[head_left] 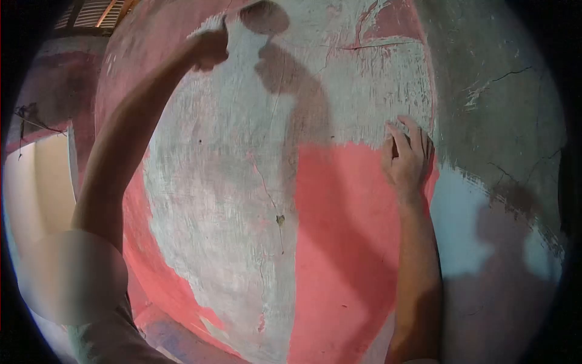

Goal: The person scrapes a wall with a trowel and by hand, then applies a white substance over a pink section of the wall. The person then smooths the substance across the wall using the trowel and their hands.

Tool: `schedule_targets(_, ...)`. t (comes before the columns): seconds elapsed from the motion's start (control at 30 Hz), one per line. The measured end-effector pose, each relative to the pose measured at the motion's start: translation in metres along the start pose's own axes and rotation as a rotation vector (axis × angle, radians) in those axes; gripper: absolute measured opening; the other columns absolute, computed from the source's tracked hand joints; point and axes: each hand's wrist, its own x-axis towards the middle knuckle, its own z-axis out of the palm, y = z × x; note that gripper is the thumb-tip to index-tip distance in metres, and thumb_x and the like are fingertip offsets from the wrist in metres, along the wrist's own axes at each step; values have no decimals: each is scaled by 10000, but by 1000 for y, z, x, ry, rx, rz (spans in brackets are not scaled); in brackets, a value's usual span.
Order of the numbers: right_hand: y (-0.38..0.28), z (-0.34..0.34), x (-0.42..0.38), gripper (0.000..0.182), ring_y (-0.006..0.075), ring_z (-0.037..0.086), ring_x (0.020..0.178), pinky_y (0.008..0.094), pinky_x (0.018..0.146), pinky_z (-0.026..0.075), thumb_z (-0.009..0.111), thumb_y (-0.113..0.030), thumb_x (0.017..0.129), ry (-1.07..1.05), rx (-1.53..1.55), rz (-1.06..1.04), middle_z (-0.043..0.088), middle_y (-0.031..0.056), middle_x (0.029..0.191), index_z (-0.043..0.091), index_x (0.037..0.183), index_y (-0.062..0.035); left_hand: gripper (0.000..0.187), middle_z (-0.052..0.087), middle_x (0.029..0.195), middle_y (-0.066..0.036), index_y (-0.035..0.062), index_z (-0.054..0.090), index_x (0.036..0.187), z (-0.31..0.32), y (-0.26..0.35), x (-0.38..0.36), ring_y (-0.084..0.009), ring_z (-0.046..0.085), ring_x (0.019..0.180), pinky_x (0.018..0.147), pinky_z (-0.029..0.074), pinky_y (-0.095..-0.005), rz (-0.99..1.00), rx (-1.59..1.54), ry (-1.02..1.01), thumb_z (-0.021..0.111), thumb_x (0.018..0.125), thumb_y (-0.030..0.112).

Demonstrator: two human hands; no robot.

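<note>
High on the wall at the upper left, my left hand (210,50) is closed in a fist beside the pale, scraped-looking surface. A thin dark edge shows at its top, but I cannot make out what it holds. The hand's shadow (285,70) falls to its right, with a rounded shape above it. My right hand (410,155) rests on the wall at the right, palm toward it and fingers apart and slightly bent. It lies at the upper right corner of a pink painted patch (345,200).
The wall (212,182) has cracks, a small hole (280,220) and pink margins. To the right, a grey wall (485,121) has a light blue lower part carrying a head-shaped shadow (506,224). A pale opening (51,176) is at left; a blurred patch covers the lower left.
</note>
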Motion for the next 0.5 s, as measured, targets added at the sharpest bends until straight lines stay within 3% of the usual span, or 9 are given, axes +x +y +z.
schedule_targets(0.07,0,-3,3,254,287,630,1183,472,1044,484,701,-108,878,-7,11,-6,674,61,1314,797,1113,-126,422,697,799,-308,-127,417,1319,-23,-2,58,-383,728,599,445,580,-509,-33,110,44,472,916,-14)
schedule_targets(0.17,1,-1,2,262,288,637,1173,477,1042,486,701,-106,868,-3,6,-6,674,64,1314,798,1111,-124,441,672,716,-290,-126,437,1303,-39,-12,68,-393,727,585,461,596,-503,-3,203,-26,463,875,-26)
schedule_targets(0.27,1,-1,1,263,288,639,1176,444,1010,492,698,-102,899,-7,-9,-7,679,47,1329,794,1142,-130,392,726,786,-277,-109,501,1250,-33,-21,-26,-360,741,608,503,592,-498,143,250,-11,475,876,3)
schedule_targets(0.33,0,1,0,258,289,643,1162,467,1022,490,689,-101,883,22,5,1,677,52,1317,799,1115,-129,464,718,791,-311,-104,426,1333,-39,-22,-47,-382,755,637,509,614,-497,94,169,-6,478,884,2)
schedule_targets(0.4,-1,2,3,257,288,646,1151,475,1021,489,684,-100,874,32,-3,2,679,54,1309,801,1101,-130,430,704,796,-338,-127,444,1297,-55,-18,-4,-407,758,653,522,637,-510,32,248,-18,485,886,-6)
schedule_targets(0.47,-2,-2,4,260,285,648,1142,468,1007,489,682,-100,872,9,-19,-5,683,52,1304,802,1100,-131,272,661,751,-229,-60,549,1122,-54,-7,37,-332,678,623,512,549,-484,-25,81,13,453,973,145)
schedule_targets(0.5,-2,-3,2,259,283,650,1139,465,1005,488,681,-99,873,5,-16,-9,686,53,1300,802,1100,-132,298,639,729,-175,-27,601,1035,-53,-4,60,-294,639,608,507,505,-471,-51,-3,32,437,1016,221)
